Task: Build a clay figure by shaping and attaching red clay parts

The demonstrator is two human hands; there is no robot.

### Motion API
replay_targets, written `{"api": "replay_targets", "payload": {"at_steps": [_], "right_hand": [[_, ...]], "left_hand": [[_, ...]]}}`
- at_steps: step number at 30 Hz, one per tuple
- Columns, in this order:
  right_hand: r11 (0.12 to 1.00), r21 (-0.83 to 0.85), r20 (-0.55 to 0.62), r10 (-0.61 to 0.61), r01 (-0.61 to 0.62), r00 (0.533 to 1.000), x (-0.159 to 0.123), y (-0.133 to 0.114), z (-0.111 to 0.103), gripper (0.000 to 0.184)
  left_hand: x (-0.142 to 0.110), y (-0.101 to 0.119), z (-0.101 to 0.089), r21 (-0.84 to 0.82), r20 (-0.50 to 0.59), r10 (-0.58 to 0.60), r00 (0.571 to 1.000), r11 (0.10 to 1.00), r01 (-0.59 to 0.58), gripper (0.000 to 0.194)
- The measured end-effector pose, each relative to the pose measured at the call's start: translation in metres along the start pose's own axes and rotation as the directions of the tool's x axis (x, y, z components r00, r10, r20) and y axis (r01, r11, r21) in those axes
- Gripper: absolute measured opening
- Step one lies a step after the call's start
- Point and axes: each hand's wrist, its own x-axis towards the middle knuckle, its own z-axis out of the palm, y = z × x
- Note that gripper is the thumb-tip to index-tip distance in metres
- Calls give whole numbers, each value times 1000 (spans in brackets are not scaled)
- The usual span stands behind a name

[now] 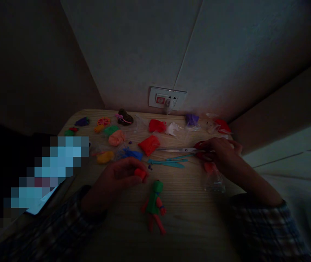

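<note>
My left hand (120,174) is closed, with a small lump of red modelling clay (140,174) between thumb and fingers. Just right of it and lower on the table lies a clay figure (153,203) with a green head and body and reddish arms and legs. My right hand (222,149) is closed about the red handles of the scissors (186,150), whose blades point left; its fingertips are partly hidden. Beneath the blades lie several turquoise modelling tools (169,162). Close below my right hand is a clear bag (214,180) with a bit of red clay.
Bagged clay lies across the wooden table: red (149,145), blue (132,153), yellow (105,157), peach (116,138) and purple (192,119). Small clay shapes (82,121) sit at the back left. A phone with a blurred screen (49,178) is at left. The wall has a socket (168,98).
</note>
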Motion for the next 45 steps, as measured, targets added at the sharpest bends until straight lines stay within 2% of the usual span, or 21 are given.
{"api": "replay_targets", "payload": {"at_steps": [4, 11, 17, 21, 26, 33, 40, 45], "right_hand": [[988, 150, 15, 41, -42, 999, -1, -4, -5, 19], [892, 440, 127, 52, -103, 991, -1, -41, -22, 33], [769, 617, 241, 20, -169, 970, 0, -72, -17, 27], [739, 650, 265, -2, -177, 964, -1, -80, -12, 25], [810, 573, 178, 28, -127, 984, 0, -69, -9, 20], [954, 295, 66, 36, -54, 997, 1, -48, 3, 15], [992, 120, -10, -42, 43, 999, 1, -56, 15, 18], [993, 76, -56, -88, 92, 995, 2, -59, 13, 19]], "left_hand": [[1, 0, -1, -2, -29, 12, 1000, 1000, -12, 31], [2, -4, -2, -39, -38, 34, 999, 999, -36, 28], [2, -3, -4, -60, -35, 20, 999, 998, -22, 26], [1, -2, -5, -66, -13, 0, 1000, 998, -1, 25], [1, -3, -7, -90, -7, 1, 1000, 996, -2, 28], [4, -5, -3, -110, 5, -11, 1000, 994, 12, 28], [4, -5, -1, -108, 29, -7, 1000, 994, 10, 25], [5, -6, -2, -102, 55, -22, 998, 994, 27, 25]]}}
